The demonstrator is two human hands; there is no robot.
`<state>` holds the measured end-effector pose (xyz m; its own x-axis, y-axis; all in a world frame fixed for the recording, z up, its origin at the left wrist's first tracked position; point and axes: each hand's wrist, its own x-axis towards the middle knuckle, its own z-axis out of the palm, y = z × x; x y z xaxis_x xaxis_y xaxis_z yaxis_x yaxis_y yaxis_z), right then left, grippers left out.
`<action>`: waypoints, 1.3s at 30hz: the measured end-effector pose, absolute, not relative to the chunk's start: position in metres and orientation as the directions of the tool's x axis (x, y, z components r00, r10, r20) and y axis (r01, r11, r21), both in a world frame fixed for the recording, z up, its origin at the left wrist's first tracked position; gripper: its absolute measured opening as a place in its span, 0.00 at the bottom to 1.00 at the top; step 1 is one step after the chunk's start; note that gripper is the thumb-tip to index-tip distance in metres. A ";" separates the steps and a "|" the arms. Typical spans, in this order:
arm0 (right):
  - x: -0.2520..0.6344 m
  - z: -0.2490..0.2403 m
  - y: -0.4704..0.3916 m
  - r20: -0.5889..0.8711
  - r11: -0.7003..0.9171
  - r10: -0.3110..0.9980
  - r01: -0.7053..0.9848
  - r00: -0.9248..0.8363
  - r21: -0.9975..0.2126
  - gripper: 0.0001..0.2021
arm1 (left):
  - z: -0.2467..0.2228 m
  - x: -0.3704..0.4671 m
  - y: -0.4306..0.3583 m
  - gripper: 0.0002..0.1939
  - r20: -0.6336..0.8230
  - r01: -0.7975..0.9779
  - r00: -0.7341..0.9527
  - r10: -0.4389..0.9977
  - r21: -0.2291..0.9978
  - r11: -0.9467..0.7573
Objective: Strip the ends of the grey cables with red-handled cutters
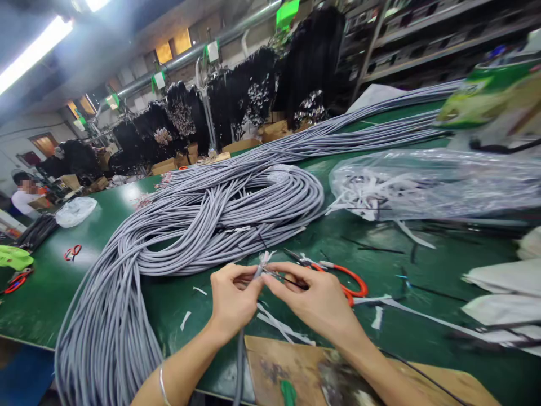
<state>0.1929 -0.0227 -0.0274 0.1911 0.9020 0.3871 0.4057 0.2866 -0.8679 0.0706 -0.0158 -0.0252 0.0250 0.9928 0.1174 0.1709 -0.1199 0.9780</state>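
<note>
Between the fingers of my left hand point(234, 296) is the end of a grey cable point(240, 361), which hangs down past the table edge. Pale frayed strands point(265, 258) stick up from the cable's tip. My right hand point(315, 296) pinches at that same tip, touching the left fingertips; a thin dark strand shows by its fingers, but I cannot make out exactly what it grips. Just beyond the right hand lie scissors with red-orange handles point(359, 282), partly covered by the hand.
A large looped bundle of grey cables point(203, 225) covers the green table point(110, 220) ahead and left. A clear plastic bag of white strips point(380, 186) lies right. Another red-handled tool point(72, 252) is at left. A stained board point(270, 366) sits at the near edge. A person point(26, 194) is far left.
</note>
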 end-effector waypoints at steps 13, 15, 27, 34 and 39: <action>0.196 -0.032 -0.020 0.403 0.305 0.890 0.378 0.214 -0.874 0.12 | -0.020 0.072 -0.013 0.11 -0.014 0.087 0.162 0.987 0.996 0.000; 0.196 -0.030 -0.022 0.436 0.330 0.874 0.395 0.215 -0.857 0.12 | -0.019 0.070 -0.013 0.13 -0.003 0.120 0.163 0.987 0.993 -0.017; 0.197 -0.030 -0.022 0.529 0.411 0.812 0.403 0.247 -0.818 0.11 | -0.019 0.068 -0.013 0.13 -0.019 0.106 0.186 0.982 0.994 -0.001; 0.197 -0.030 -0.023 0.544 0.419 0.792 0.401 0.278 -0.815 0.09 | -0.017 0.069 -0.014 0.10 -0.007 0.058 0.072 0.997 0.998 0.003; 0.193 -0.026 -0.027 0.639 0.543 0.767 0.466 0.063 -0.698 0.12 | -0.014 0.067 -0.012 0.10 0.048 -0.002 -0.019 0.999 0.999 -0.048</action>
<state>0.1928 -0.0269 -0.0258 0.0633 0.7669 0.6386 0.4659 0.5432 -0.6985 0.0668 -0.0120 -0.0144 -0.0188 0.9987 0.0482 -0.0023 -0.0483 0.9988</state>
